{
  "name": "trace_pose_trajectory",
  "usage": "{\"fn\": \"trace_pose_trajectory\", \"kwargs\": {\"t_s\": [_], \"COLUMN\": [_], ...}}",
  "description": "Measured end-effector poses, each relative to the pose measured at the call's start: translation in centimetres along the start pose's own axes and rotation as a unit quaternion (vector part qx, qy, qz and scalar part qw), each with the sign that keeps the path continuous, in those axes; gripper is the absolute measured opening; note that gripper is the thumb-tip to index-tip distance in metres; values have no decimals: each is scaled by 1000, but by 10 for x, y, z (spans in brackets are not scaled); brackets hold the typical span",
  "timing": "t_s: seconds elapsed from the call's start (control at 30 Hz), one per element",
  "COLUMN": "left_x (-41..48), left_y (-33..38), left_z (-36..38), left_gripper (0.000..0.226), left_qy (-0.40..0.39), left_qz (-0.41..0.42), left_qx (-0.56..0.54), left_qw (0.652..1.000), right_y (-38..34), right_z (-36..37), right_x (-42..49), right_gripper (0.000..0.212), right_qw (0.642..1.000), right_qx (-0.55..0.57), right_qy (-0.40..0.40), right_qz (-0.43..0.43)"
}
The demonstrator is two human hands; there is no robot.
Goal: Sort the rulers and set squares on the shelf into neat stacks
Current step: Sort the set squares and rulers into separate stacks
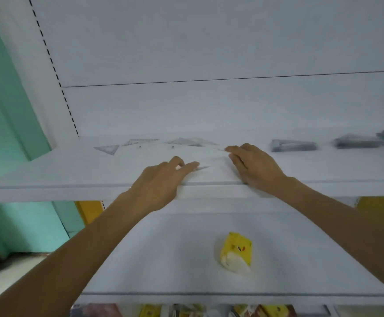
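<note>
Clear set squares (107,149) lie scattered on the shelf (60,170) at back left. The left hand (161,181) lies flat, straight fingers touching a blurred clear piece (202,167). The right hand (252,163) rests with fingers straight. Grey stacks (292,145) sit far right.

Soft, even, fairly bright light is washing the white shelf (49,170), leaving only faint shadows under its front edge. Blur is smearing the grey stacks (355,143) near its right edge, and wide-angle distortion is bowing straight lines.

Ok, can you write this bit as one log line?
left hand touches clear set square | right hand on shelf | stacks far right
</note>
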State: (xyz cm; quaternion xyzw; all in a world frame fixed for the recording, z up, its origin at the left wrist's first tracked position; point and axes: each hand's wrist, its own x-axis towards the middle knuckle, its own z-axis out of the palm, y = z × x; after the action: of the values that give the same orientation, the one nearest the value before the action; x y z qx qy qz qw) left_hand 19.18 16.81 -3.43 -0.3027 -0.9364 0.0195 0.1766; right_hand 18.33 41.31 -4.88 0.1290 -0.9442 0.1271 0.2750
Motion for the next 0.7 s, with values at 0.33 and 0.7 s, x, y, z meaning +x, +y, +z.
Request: {"fn": "trace_pose_trajectory", "kwargs": {"t_s": [0.33,0.7], "left_x": [69,146], "left_y": [79,163], "left_z": [4,24], "left_gripper": [45,44], "left_qy": [1,30], "left_qz": [13,-26], "left_qx": [-185,-237], "left_qw": [983,971], "right_y": [89,209], "right_z": [-60,-101], "right_x": [-46,-43], "right_gripper": [35,42], "right_qw": [996,997], "right_qx": [-27,-17], "right_qy": [12,-15], "right_qz": [87,70]}}
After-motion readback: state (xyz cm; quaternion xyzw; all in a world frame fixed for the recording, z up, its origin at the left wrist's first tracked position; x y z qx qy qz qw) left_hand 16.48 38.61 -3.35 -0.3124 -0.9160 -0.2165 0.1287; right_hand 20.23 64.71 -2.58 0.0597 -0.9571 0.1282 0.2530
